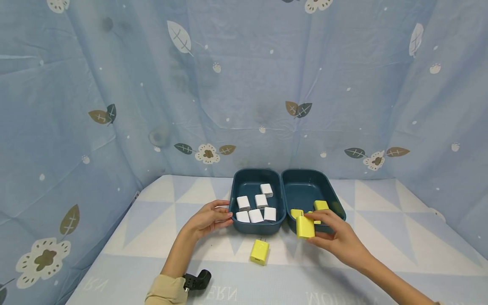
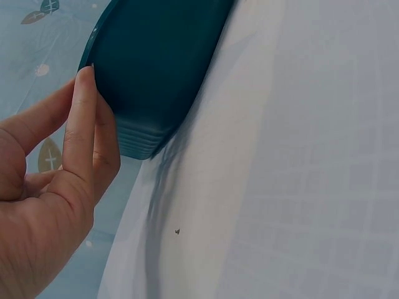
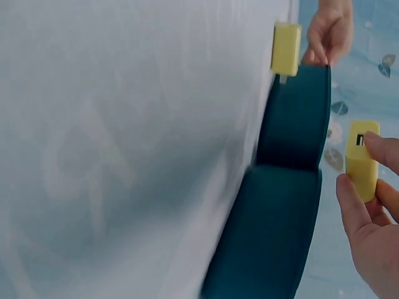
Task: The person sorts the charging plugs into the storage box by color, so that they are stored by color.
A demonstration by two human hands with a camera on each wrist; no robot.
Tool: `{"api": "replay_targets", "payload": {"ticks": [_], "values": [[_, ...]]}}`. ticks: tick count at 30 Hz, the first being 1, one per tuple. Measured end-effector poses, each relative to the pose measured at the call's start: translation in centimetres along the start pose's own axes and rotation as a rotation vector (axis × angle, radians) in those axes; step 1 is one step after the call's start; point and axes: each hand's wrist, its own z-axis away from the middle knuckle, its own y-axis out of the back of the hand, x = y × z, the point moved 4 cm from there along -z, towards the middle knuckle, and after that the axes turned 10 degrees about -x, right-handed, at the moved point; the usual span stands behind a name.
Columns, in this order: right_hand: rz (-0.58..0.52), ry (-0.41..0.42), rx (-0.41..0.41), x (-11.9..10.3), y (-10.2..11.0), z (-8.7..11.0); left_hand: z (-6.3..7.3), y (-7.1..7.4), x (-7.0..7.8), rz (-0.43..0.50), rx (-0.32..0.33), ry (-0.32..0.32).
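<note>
My right hand (image 1: pixel 341 239) pinches a yellow USB charger plug (image 1: pixel 305 227) between thumb and fingers, over the front edge of the right dark teal bin (image 1: pixel 305 180). In the right wrist view the held charger's USB port faces the camera. My left hand (image 1: pixel 211 218) holds the left rim of the left teal bin (image 1: pixel 248 176), thumb and fingertips at the edge. Several white charger plugs (image 1: pixel 261 201) lie in that left bin. Yellow chargers (image 1: pixel 321 205) lie in the right bin, partly hidden by my right hand. Another yellow charger (image 1: pixel 259 252) lies on the table before the left bin.
The two bins stand side by side near the back of the patterned tabletop (image 1: pixel 152 224). A blue leaf-print curtain (image 1: pixel 244 84) hangs behind and around the table. A black strap with a camera (image 1: pixel 197 280) sits on my left wrist.
</note>
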Motion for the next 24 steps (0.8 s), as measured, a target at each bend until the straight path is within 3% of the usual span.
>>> {"api": "replay_targets", "payload": {"ticks": [5,13,24], "values": [[0.039,0.054,0.014,0.6,1.2,-0.2,0.0,0.1,0.0,-0.007,-0.002,0.001],[0.092,0.070,0.036,1.8,2.9,-1.0,-0.1,0.1,-0.1,-0.002,-0.002,0.003],[0.239,-0.081,0.029,4.0,5.0,-3.2,-0.1,0.1,-0.2,-0.010,0.005,0.008]]}}
